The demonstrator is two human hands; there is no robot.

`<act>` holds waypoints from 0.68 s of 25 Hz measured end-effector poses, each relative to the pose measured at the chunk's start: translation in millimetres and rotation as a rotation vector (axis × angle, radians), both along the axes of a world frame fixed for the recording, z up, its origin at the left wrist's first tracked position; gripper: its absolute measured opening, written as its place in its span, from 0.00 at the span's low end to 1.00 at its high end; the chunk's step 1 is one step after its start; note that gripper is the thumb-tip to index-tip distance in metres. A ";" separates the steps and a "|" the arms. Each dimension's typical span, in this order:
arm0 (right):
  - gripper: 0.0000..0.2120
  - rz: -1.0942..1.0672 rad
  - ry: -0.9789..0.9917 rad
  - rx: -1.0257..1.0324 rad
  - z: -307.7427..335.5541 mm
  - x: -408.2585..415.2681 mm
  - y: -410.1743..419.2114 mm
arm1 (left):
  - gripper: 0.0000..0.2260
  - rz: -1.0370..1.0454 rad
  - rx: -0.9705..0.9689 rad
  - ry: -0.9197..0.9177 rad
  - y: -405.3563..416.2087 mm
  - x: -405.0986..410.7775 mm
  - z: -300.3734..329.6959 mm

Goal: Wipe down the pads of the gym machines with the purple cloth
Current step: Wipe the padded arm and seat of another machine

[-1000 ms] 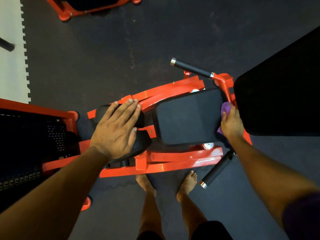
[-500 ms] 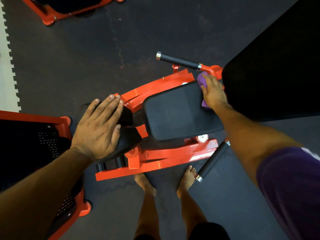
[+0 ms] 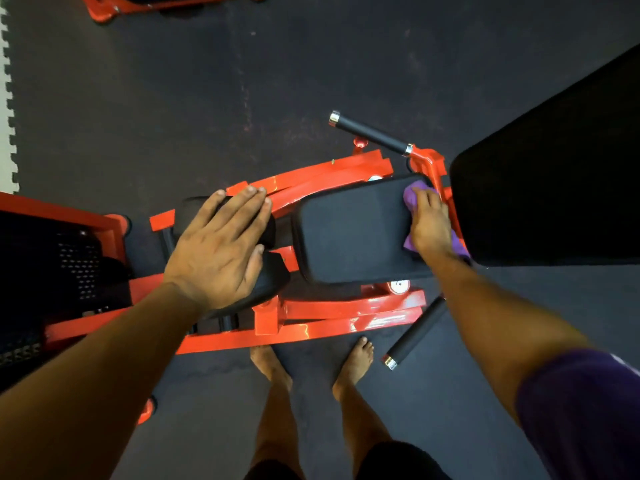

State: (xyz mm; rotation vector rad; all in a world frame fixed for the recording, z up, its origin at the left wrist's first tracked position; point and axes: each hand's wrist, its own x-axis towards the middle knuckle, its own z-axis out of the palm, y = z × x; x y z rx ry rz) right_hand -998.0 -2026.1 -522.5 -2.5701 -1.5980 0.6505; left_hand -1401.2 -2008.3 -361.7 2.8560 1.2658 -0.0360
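Missed patch: the purple cloth (image 3: 414, 197) sits at the far right edge of the seat pad (image 3: 349, 233), so the wide middle and left of that pad could go unwiped if the strokes stay short along this edge.
Cloth slip: the cloth is bunched and mostly hidden under the palm; a loose fold could trail off the pad edge and catch on the red frame (image 3: 346, 322) or the handle bracket just beyond it.
Balance: the person leans over the machine on bare feet (image 3: 356, 363), weight partly on the braced arm; a shift of the small pads under that hand could upset the stance.
Right hand (image 3: 429, 223): pressed down on the cloth with fingers bent over it; whether they actually pinch the fabric or only press it flat is hard to tell from above.
Left hand (image 3: 216, 249): spread flat, fingers straight and close together, resting on the small black pads (image 3: 273, 275) at the left of the machine, holding nothing.
Hands relative: well apart, one at each end of the seat pad.
Neighbour: a large black backrest pad (image 3: 554, 188) stands just right of the cloth.
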 end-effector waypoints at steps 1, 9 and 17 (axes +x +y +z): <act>0.39 0.040 0.012 -0.012 -6.4 2.1 28.0 | 0.29 -0.002 0.000 -0.002 0.3 0.7 0.4; 0.17 0.466 -0.011 0.000 47.4 28.6 145.9 | 0.29 -0.011 -0.021 -0.023 -0.5 0.6 0.0; 0.18 0.571 -0.067 -0.448 21.3 20.9 147.7 | 0.29 -0.005 -0.036 -0.020 3.8 0.6 1.3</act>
